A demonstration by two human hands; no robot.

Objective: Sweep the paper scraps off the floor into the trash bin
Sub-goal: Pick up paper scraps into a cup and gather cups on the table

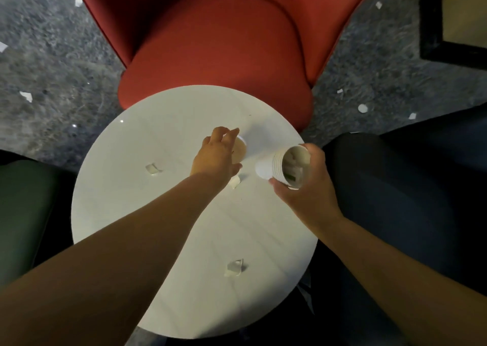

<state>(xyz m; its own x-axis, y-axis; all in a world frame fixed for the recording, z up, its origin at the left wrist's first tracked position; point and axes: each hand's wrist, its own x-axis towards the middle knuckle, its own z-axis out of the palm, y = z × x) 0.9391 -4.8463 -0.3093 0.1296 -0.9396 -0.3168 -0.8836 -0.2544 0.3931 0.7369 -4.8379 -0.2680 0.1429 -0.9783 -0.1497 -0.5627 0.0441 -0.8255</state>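
Head view looks down on both hands over a round white surface (163,214). On the right hand (307,187) the fingers (279,183) and the thumb are curled around a stack of white paper cups (274,167), which is held tilted on its side just above the surface, its mouth turned toward the camera; something white and a bit of green lie inside the stack. On the left hand (217,156) the fingers (232,134) are spread and bent over the rim of a single cup (241,149) that stands upright on the surface with a brown inside. I cannot tell if these fingers already touch this cup or only hover at it. A crumpled white scrap (235,182) lies just beside the left thumb.

Two more scraps lie on the surface, one to the left (153,168) and one near the front edge (234,268). Paper scraps (26,96) are scattered on the grey carpet floor (52,69), some on the left side and some on the right side (362,108). A red armchair (218,45) stands behind the surface, a dark green seat (23,214) at the left, and a dark seat (408,187) at the right.
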